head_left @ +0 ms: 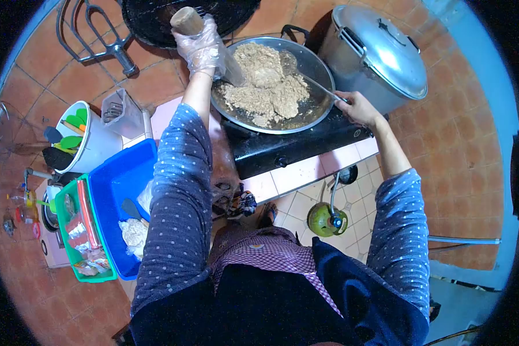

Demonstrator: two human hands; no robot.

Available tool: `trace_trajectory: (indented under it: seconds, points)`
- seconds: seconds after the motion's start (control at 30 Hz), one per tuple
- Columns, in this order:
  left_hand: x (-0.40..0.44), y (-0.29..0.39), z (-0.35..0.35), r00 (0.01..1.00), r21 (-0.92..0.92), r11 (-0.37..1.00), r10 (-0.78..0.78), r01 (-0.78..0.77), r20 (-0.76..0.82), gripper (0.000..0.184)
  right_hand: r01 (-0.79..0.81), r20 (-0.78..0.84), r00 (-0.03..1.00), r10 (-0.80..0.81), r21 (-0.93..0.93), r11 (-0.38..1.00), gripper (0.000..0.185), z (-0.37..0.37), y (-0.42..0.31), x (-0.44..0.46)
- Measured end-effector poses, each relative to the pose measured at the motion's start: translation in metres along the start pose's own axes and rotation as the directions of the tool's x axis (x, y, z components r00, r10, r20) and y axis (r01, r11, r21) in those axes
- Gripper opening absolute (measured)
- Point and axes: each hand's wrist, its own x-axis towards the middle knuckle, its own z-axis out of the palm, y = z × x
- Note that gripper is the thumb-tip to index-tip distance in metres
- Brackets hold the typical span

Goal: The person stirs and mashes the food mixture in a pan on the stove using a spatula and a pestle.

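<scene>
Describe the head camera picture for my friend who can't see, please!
A person's plastic-gloved left hand holds a thick wooden tool in a wide pan of crumbly beige mixture, while the bare right hand grips a metal spoon. The pan sits on a black stove, beside a big lidded pot.

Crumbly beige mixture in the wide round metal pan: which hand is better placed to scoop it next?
Probably the right hand: it holds the long-handled metal utensil, whose head reaches the mixture. The plastic-gloved left hand is occupied, gripping a thick wooden cylinder.
</scene>
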Motion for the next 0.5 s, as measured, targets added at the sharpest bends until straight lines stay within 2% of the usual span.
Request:
trace_trajectory:
  seconds: [0.1,0.13,0.17,0.23,0.3,0.33,0.37,0.43,0.5]
  points:
    - [-0.002,0.002,0.006,0.998,-0.013,0.999,-0.052,0.052,0.048,0.072,0.078,-0.022,0.997,-0.079,-0.044,0.996,0.044,0.005,0.007,-0.005]
    - [-0.003,0.005,0.008,0.999,-0.036,0.999,-0.004,0.006,0.047,0.069,0.077,-0.019,0.997,-0.078,-0.041,0.996,0.044,0.004,0.008,-0.008]
    - [-0.005,0.006,0.008,0.998,-0.056,0.998,0.039,-0.036,0.046,0.066,0.142,-0.04,0.988,-0.15,-0.156,0.978,0.042,0.0,0.003,-0.017]
    - [-0.004,0.01,0.005,0.996,-0.079,0.997,0.009,-0.002,0.088,0.066,0.256,-0.054,0.953,-0.298,-0.382,0.888,0.038,-0.015,-0.013,-0.038]
    - [0.0,0.009,-0.002,0.985,-0.133,0.989,-0.034,0.057,0.169,0.067,0.226,-0.039,0.963,-0.267,-0.429,0.875,0.038,-0.032,-0.03,-0.059]
    - [0.006,0.005,-0.004,0.981,-0.139,0.989,0.072,-0.047,0.18,0.064,0.249,-0.053,0.951,-0.305,-0.455,0.855,0.037,-0.041,-0.024,-0.062]
    - [0.002,0.017,-0.006,0.981,-0.132,0.99,0.063,-0.04,0.181,0.064,0.27,-0.068,0.937,-0.343,-0.48,0.834,0.037,-0.049,-0.019,-0.064]
    - [-0.011,0.061,-0.009,0.964,-0.007,0.976,0.217,-0.219,0.153,0.05,0.23,-0.031,0.954,-0.297,-0.559,0.797,0.037,-0.066,-0.046,-0.079]
    - [-0.016,0.08,-0.017,0.957,-0.022,0.98,0.198,-0.198,0.213,0.051,0.268,-0.012,0.937,-0.349,-0.616,0.741,0.039,-0.086,-0.055,-0.079]
